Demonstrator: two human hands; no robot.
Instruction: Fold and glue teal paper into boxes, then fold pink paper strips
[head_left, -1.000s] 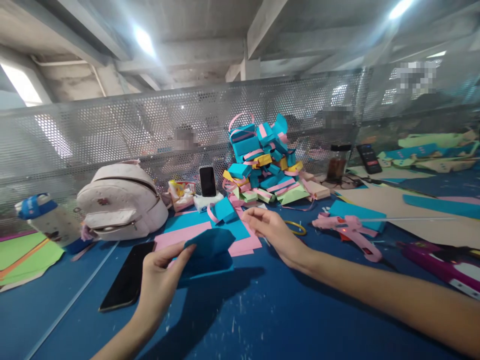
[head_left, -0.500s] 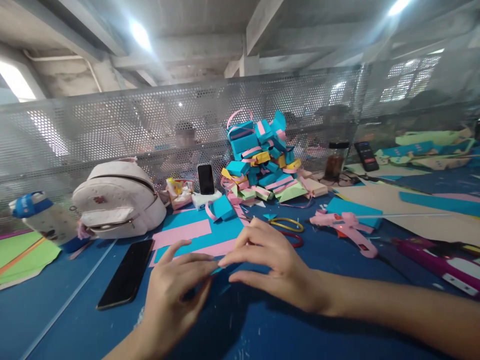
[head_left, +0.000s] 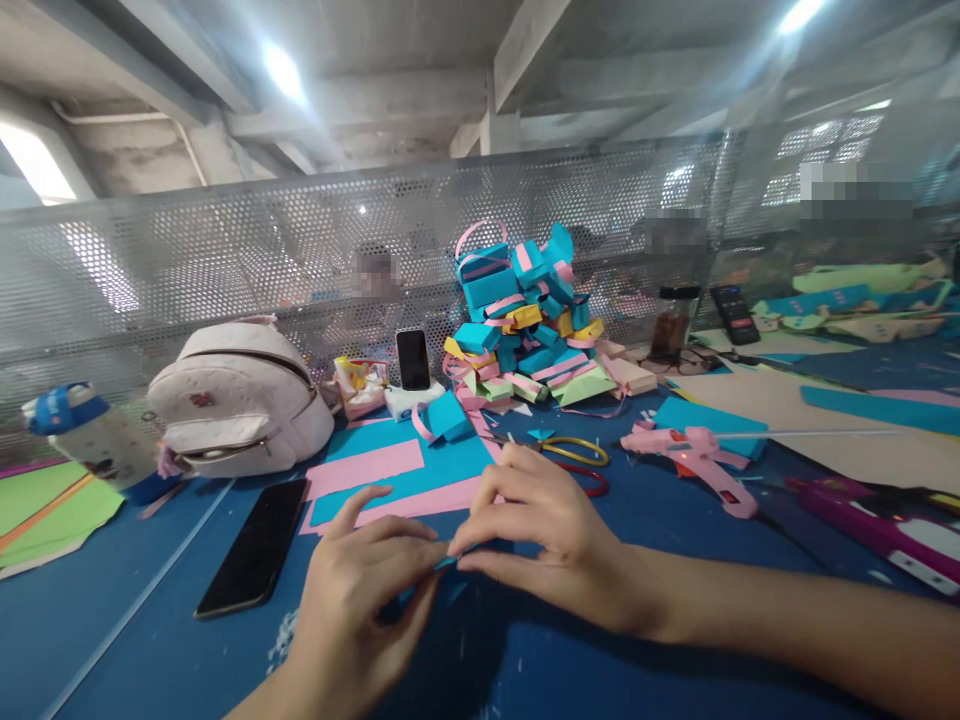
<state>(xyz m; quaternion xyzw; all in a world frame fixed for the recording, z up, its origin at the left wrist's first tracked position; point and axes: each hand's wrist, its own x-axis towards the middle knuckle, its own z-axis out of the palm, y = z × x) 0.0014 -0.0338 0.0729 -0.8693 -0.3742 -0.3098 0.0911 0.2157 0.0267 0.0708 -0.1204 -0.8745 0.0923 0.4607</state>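
Note:
My left hand [head_left: 360,600] and my right hand [head_left: 540,540] meet low over the blue table [head_left: 112,640], fingertips pinching a folded teal paper piece [head_left: 445,563] between them. Only a small teal edge shows; the rest is hidden under my fingers. Just beyond my hands lie flat teal and pink paper sheets [head_left: 390,475]. A black phone [head_left: 255,560] lies face up left of my left hand.
A pile of teal, pink and yellow paper boxes [head_left: 525,330] stands against the perforated metal screen [head_left: 225,260]. Scissors [head_left: 570,455], a pink glue gun [head_left: 694,455], a white backpack [head_left: 240,400], a bottle [head_left: 90,435] and an upright phone [head_left: 413,360] surround the work area.
My left hand brought the teal paper down from a raised hold to the table. My right hand came back from the pink sheets and joined it, pinching the paper.

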